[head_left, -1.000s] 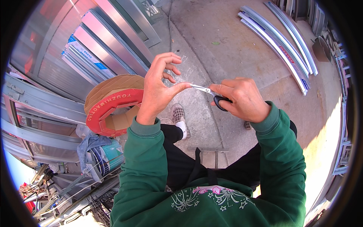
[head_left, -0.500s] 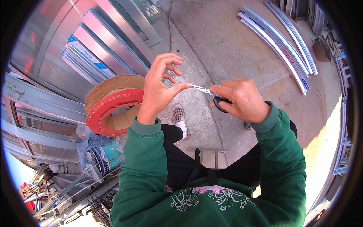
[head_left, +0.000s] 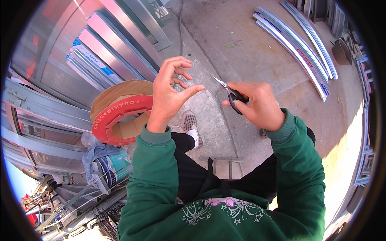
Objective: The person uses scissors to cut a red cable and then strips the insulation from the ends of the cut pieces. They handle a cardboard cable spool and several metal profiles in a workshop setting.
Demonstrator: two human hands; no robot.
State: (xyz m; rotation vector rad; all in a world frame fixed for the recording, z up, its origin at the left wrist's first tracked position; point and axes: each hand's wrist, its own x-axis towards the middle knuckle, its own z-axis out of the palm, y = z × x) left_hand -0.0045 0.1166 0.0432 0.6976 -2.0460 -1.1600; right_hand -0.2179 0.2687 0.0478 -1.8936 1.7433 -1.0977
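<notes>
My right hand (head_left: pixel 259 101) grips a small pair of scissors (head_left: pixel 222 83) with black handles. Their narrow blades point up and to the left, toward my other hand but apart from it, and look nearly closed. My left hand (head_left: pixel 168 94) is raised with its thumb out and its fingers curved and spread, and nothing shows between them. Just left of that wrist stands a large cardboard reel (head_left: pixel 101 124) with a red printed face and an open core. The wrist overlaps its right edge.
Long metal profiles (head_left: pixel 116 44) lean at the upper left, beside a large glazed panel (head_left: pixel 52 52). More profiles (head_left: pixel 297 48) lie on the concrete floor (head_left: pixel 225 52) at the upper right. A teal bucket (head_left: pixel 118 164) with a grey cloth (head_left: pixel 97 154) stands below the reel, near scrap metal (head_left: pixel 68 205).
The scissors have drawn back from my left thumb and tilted more upward in my right hand. My left hand has stayed almost in place.
</notes>
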